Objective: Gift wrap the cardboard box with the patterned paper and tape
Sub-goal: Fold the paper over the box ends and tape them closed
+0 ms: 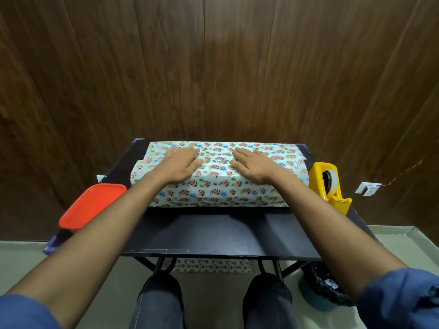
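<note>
Floral patterned paper (218, 191) lies draped over a box-shaped bulk in the middle of the small black table (213, 233); the cardboard itself is hidden beneath it. My left hand (177, 166) presses flat on the paper's top, left of centre, fingers straight. My right hand (255, 166) presses flat on the top too, right of centre, palm down. A narrow gap of paper shows between the two hands. A yellow tape dispenser (329, 184) with a roll of tape stands at the table's right edge, beside the paper.
A red-lidded container (92, 205) sits at the table's left edge. A dark wooden wall rises right behind the table. More floral paper (211, 265) lies on the floor under the table, and a black bag (325, 286) sits at the lower right. My knees are under the front edge.
</note>
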